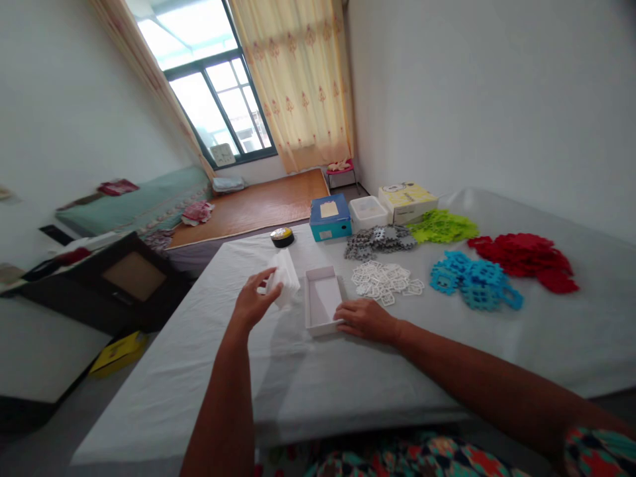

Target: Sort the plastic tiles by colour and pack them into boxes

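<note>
My left hand grips a white block-like stack with layered edges, tilted above the table; blur hides exactly what it is. To its right, a shallow white open box lies on the cloth, and its inside shows a bare bottom. My right hand has its fingers closed over the near right edge of this box. Just beyond that hand is a pile of white lattice pieces. A round black tin with a yellowish top stands past the stack.
Piles of grey, lime green, blue and red pieces spread rightward. At the back stand a blue box, a white plastic tub and a yellow-and-white box. White cloth covers the table.
</note>
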Demonstrator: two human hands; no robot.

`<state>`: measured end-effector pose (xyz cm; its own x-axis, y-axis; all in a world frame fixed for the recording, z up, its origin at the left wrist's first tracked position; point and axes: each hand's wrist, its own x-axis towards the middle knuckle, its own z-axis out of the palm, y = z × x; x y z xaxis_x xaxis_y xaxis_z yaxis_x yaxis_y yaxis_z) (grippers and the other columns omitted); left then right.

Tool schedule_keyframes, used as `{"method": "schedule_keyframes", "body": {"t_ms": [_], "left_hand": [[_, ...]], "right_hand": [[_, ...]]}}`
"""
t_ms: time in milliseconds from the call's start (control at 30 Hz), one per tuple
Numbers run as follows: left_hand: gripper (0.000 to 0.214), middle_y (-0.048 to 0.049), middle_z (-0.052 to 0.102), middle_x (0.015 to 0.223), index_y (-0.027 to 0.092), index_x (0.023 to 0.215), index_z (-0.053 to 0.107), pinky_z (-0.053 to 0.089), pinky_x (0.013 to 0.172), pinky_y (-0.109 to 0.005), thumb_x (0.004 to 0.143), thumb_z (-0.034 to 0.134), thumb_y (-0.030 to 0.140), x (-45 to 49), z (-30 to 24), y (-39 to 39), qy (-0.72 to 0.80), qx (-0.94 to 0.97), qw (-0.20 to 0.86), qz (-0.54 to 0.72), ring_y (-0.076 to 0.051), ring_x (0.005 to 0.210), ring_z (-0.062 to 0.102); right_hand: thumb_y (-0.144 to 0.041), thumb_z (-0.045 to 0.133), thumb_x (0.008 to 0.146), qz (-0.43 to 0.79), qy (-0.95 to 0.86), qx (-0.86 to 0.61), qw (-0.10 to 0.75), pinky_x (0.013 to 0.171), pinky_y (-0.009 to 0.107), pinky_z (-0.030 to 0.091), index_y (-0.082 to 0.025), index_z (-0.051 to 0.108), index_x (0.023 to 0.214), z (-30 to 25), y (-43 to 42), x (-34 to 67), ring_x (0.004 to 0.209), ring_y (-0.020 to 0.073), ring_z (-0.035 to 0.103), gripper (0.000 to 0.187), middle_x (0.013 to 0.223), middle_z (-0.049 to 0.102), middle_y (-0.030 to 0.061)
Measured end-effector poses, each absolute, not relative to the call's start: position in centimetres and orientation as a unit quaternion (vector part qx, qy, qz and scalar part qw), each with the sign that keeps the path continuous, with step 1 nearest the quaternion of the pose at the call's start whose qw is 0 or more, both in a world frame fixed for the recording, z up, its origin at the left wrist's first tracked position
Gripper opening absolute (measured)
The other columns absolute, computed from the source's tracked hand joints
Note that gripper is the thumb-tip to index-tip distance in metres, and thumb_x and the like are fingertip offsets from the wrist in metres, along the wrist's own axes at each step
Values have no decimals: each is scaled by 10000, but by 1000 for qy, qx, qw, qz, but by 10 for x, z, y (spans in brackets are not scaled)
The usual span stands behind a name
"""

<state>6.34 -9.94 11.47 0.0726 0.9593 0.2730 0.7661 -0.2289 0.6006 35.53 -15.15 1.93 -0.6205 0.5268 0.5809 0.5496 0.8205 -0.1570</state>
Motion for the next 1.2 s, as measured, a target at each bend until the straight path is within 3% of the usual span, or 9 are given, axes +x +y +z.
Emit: {"method": "schedule_keyframes", "body": {"t_ms": [200,433,633,833,967,1100,1200], "left_hand": [[514,-113,615,1105,199,1217,624,465,912,-386,780,583,466,49,73,-101,637,757,80,126,-240,964,602],[395,-100,617,1164,224,1145,652,453,959,-410,832,558,445,68,68,-103,560,812,57,156,-261,1095,571],[423,-79,592,1044,195,1256,560,516,719,-321,900,462,401,123,72,-92,550,805,111,191,-133,673,622],[413,-73,544,1105,204,1269,526,532,700,-311,864,470,262,157,44,-91,513,785,163,308,-86,600,591],[397,-94,520,1192,202,1247,543,550,757,-353,863,473,272,159,29,-92,496,769,152,374,-91,633,594],[384,-112,499,1231,192,1226,561,548,572,-275,868,471,296,159,26,-96,492,756,165,399,-100,673,588],[375,-118,491,1241,194,1218,568,501,464,-211,876,462,304,159,26,-99,486,752,180,407,-103,700,581]], "right_hand": [[-385,480,946,-44,-925,-299,231,668,244,411,-182,604,837,28,-154,359,748,136,610,262,874,666,53],[-363,513,929,-22,-925,-318,206,638,257,421,-196,592,810,39,-185,385,713,141,612,220,817,656,30],[-379,543,919,9,-876,-375,303,857,318,479,-214,596,1134,44,-210,417,1040,191,621,276,1178,653,94],[-382,471,930,-115,-735,-590,315,1016,443,400,-228,585,1220,61,-187,560,1167,254,548,348,1250,620,98],[-512,487,856,-155,-610,-751,197,1032,513,356,-208,529,1323,59,-163,683,1276,334,424,559,1372,517,143],[-609,696,590,-58,-604,-792,59,1004,611,317,-282,319,1479,43,-143,752,1365,432,250,1020,1562,242,124],[-579,753,494,2,-640,-767,34,1077,548,240,-220,311,1490,31,-127,773,1388,418,234,1148,1563,200,182]]}}
